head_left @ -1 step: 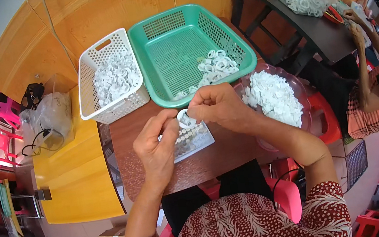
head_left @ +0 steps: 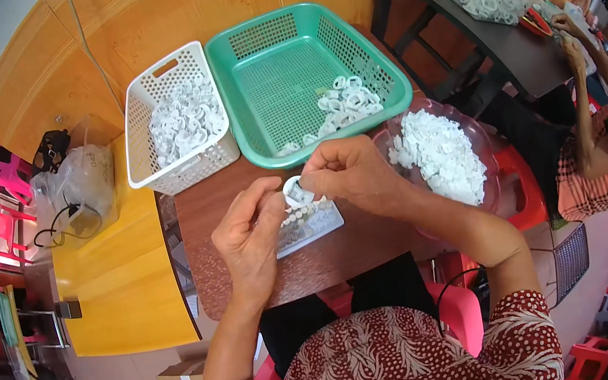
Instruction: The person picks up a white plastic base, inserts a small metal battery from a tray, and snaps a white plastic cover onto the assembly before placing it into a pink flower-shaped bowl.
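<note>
A small white plastic ring is held up between my two hands, over the middle of the brown table. The fingers of my left hand are closed at its left side. My right hand pinches its right side, and whatever small part its fingertips may hold is hidden. Just below the ring lies a shallow white tray with several small round cream and grey pieces, partly covered by my left hand. Beyond my hands, a green basket holds several similar white rings in its near right part.
Left of the green basket stands a white basket full of white pieces. A pink translucent bowl heaped with small white parts sits by my right forearm. A co-worker's arm shows at a dark table on the right.
My hands and the ring have shifted very slightly to the left. Both hands keep the same grip.
</note>
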The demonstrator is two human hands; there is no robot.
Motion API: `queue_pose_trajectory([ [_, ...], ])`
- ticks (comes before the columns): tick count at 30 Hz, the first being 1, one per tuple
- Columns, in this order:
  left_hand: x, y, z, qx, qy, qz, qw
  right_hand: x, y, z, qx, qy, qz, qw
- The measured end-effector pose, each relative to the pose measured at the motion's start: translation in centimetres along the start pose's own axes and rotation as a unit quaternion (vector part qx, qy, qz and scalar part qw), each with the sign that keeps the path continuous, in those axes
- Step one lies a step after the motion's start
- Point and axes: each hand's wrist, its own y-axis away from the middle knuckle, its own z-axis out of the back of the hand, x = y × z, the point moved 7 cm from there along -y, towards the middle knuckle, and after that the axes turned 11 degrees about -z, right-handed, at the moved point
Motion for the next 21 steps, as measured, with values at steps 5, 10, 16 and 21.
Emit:
queue_pose_trajectory([
  [5, 2.6, 4.4, 1.3, -0.013, 0.114, 0.137, 0.984, -1.4, 1.9, -2.6, 0.005, -0.011, 0.014, 1.0],
  [10, 4.1, 8.1, 1.2, 0.001, 0.231, 0.287, 0.929, -1.4, 2.7, -5.0, 0.066, 0.235, 0.139, 0.96],
  [16, 5.1, 10.4, 0.8, 0.0, 0.294, 0.327, 0.898, -1.9, 4.1, -5.1, 0.019, 0.184, 0.12, 0.975],
  [21, 5.3, 12.0, 0.0, -0.031, 0.365, 0.33, 0.87, -2.8, 5.1, -5.0, 0.011, 0.154, 0.114, 0.982],
])
